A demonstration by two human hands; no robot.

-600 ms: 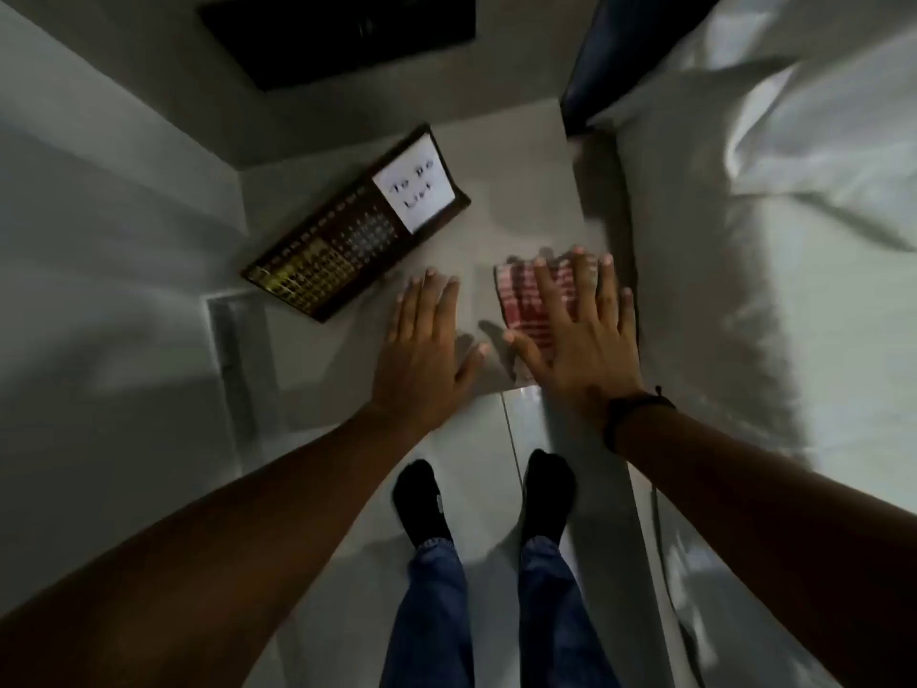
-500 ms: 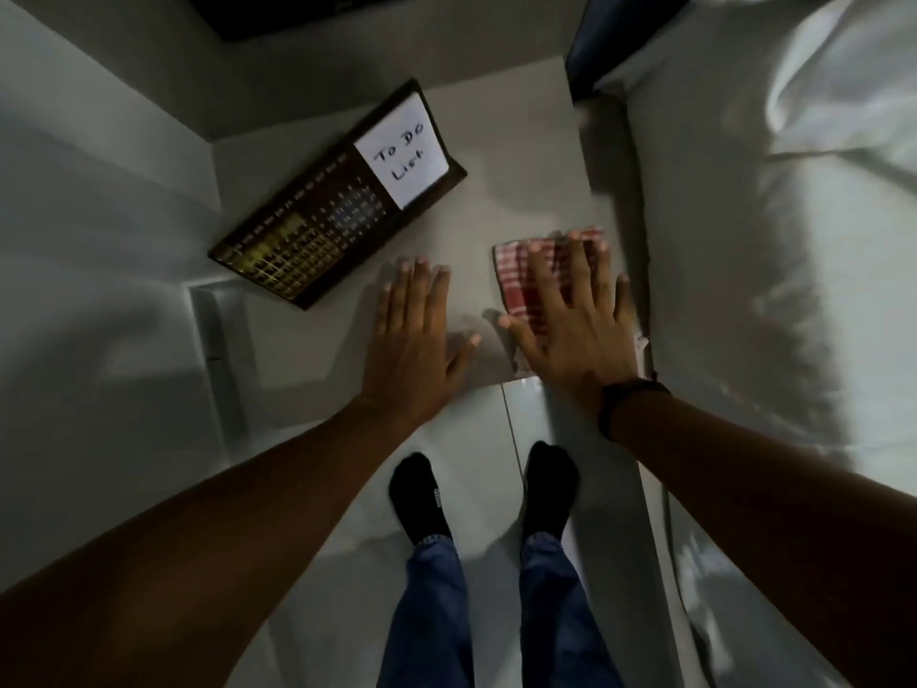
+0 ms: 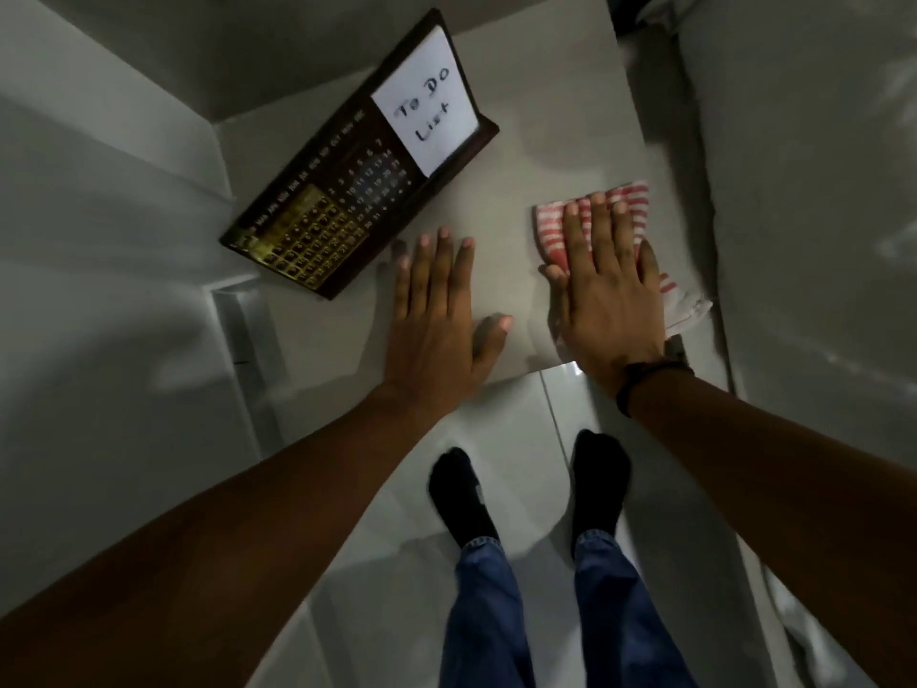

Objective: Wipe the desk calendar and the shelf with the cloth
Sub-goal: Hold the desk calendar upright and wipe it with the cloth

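A dark wooden desk calendar (image 3: 347, 191) with gold date tiles and a white "To Do List" note lies at an angle on the pale shelf (image 3: 546, 116). My right hand (image 3: 608, 300) presses flat, fingers spread, on a red-and-white striped cloth (image 3: 630, 196) near the shelf's right edge. One cloth corner pokes out by my wrist. My left hand (image 3: 436, 315) rests flat and empty on the shelf, just below the calendar's lower right edge, not touching it.
A white bed (image 3: 818, 191) with rumpled sheets borders the shelf on the right. Pale walls (image 3: 99, 191) close in on the left. Below the shelf's front edge are glossy floor tiles (image 3: 496, 414) and my feet in black socks (image 3: 466, 494).
The view has shifted, so everything sits lower and closer. My right hand has slid the cloth towards the right edge of the shelf, widening the gap between my hands.
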